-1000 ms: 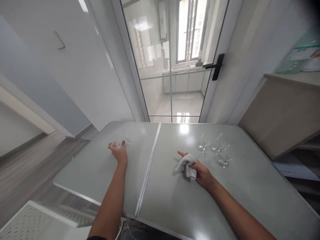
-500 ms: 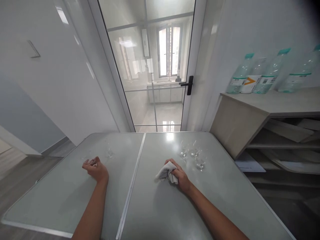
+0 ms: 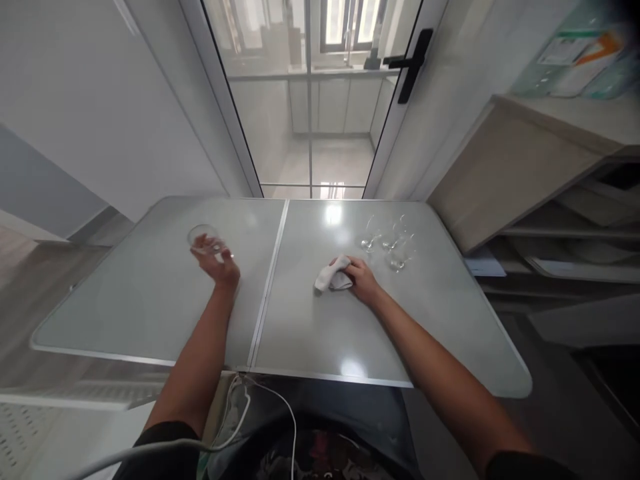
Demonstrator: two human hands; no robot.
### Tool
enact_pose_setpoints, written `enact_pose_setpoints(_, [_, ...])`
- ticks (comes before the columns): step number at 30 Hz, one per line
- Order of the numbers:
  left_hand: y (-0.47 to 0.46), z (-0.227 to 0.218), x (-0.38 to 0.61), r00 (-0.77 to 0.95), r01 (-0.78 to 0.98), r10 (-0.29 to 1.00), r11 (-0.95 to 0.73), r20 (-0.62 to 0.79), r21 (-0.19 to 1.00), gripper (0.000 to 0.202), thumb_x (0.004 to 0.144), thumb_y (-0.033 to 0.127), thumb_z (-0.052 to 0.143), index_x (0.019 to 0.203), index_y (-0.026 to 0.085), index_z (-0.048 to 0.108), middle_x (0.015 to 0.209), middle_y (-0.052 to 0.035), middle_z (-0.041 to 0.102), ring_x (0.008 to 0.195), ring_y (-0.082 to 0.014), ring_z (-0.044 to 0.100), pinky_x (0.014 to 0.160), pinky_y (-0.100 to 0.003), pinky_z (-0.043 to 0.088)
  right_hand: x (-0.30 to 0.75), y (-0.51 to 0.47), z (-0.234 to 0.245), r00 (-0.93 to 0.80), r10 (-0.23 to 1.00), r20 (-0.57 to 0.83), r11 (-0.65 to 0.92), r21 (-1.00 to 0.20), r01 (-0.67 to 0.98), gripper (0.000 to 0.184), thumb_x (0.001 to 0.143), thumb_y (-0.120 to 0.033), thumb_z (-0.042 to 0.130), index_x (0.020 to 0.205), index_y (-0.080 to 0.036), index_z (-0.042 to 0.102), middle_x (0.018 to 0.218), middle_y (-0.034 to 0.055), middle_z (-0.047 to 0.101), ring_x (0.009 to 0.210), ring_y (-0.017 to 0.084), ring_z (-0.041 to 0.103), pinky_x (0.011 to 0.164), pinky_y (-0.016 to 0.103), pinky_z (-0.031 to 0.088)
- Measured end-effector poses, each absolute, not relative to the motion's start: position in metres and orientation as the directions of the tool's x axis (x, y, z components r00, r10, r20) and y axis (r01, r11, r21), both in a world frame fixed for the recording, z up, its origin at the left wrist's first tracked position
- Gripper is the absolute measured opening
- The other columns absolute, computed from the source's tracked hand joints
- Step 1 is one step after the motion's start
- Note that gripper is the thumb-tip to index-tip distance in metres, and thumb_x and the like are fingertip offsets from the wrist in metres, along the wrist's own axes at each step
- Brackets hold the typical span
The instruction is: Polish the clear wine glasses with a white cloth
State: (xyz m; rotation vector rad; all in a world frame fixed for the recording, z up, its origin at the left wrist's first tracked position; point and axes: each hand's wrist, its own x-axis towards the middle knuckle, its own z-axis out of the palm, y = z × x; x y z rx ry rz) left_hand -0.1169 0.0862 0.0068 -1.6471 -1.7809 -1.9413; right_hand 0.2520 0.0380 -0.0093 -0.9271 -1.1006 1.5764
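My left grip [image 3: 218, 267] is clamped around a clear glass [image 3: 204, 231], left of centre in the frame, though blur hides exactly where my fingers meet it. My right grip [image 3: 364, 281], near the middle, is pinched on a bunched white cloth [image 3: 331, 276] at the table [image 3: 310, 333]. I judge that such glass wants light, even pressure, with no squeeze at the rim, and that the cloth is best gathered snugly so no loose corner catches the other clear glasses [image 3: 397, 260], grouped right of centre, just past my right grip.
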Motion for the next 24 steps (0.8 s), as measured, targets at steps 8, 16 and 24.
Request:
enact_pose_setpoints(8, [0.060,-0.007,-0.018,0.355,0.524,0.699,-0.699,0.621,0.488,0.057,0.090,0.056,0.072,0.129,0.018,0.055,0.089,-0.0041,0.069,0.071,-0.0164,0.065,0.074,-0.030,0.055,0.247,0.035,0.001,0.005,0.977,-0.212,-0.202,-0.936,-0.289,0.038,0.068,-0.035,0.075,0.101,-0.026,0.058,0.067,-0.0073,0.057,0.057,0.013,0.046,0.052,0.024,0.032])
enact_pose_setpoints(16, [0.060,0.000,-0.018,0.543,0.252,0.748,-0.579,0.383,0.775,0.049,0.094,0.054,0.068,0.126,0.019,0.058,0.085,-0.0010,0.065,0.068,-0.0133,0.058,0.066,-0.025,0.050,0.256,0.034,-0.004,0.035,0.999,-0.037,-0.038,-0.998,0.049,0.017,0.071,-0.022,0.061,0.079,-0.024,0.046,0.073,-0.0049,0.055,0.064,0.013,0.046,0.056,0.024,0.033])
enact_pose_setpoints(24, [0.061,-0.008,-0.018,0.557,0.473,0.640,-0.769,0.529,0.431,0.057,0.091,0.059,0.070,0.128,0.018,0.059,0.077,0.0005,0.068,0.063,-0.0141,0.064,0.063,-0.025,0.048,0.269,0.034,0.005,-0.105,0.991,-0.087,-0.056,-0.961,0.272,0.028,0.074,-0.031,0.073,0.100,-0.022,0.065,0.080,-0.0015,0.063,0.077,0.019,0.057,0.069,0.030,0.042])
